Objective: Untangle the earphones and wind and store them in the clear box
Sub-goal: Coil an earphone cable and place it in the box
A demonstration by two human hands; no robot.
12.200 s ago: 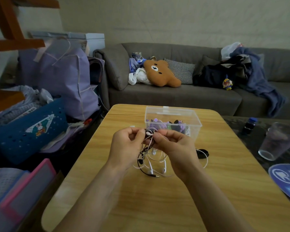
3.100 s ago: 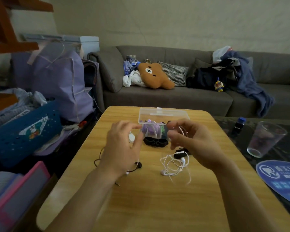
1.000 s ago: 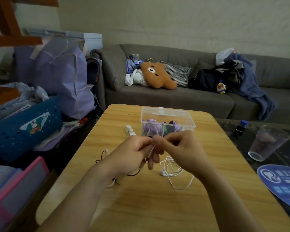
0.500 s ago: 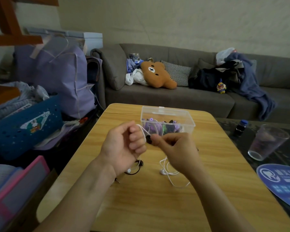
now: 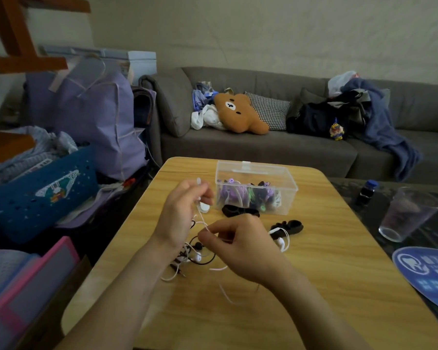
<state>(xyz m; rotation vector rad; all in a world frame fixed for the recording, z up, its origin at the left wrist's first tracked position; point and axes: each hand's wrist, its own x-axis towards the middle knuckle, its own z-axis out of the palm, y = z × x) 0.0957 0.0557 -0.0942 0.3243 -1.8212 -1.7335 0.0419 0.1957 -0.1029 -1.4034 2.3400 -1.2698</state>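
Head view: two bare hands work a cord above a light wooden surface (image 5: 314,286).
Left hand (image 5: 181,213): raised, fingers curled, pinching the thin white earphone cord (image 5: 204,224) near its upper end; a small white piece shows above its fingertips.
Right hand (image 5: 240,246): lower and nearer the camera, thumb and forefinger pinching the same cord, which runs taut between the two hands.
Cord below the hands: the white cable drops to the surface and trails in a loose curve under the right wrist.
Under the left wrist: a tangle of black earphone cable (image 5: 200,256) with white earbuds mixed in, lying on the surface.
Right of the right hand: a white earbud and cord loop (image 5: 281,238), touching a black wavy plastic winder (image 5: 290,226).
Just beyond the right hand: a second black winder piece (image 5: 239,210), lying against the front of the box.
Beyond both hands: a clear rectangular plastic box (image 5: 257,173), lid off, holding purple, green and black wound earphones.
Far right of the hands: a clear plastic cup (image 5: 410,213) and a small dark bottle with a blue cap (image 5: 367,192) on a dark side table.
Far beyond: a grey sofa (image 5: 263,147) with a brown bear cushion (image 5: 238,112).
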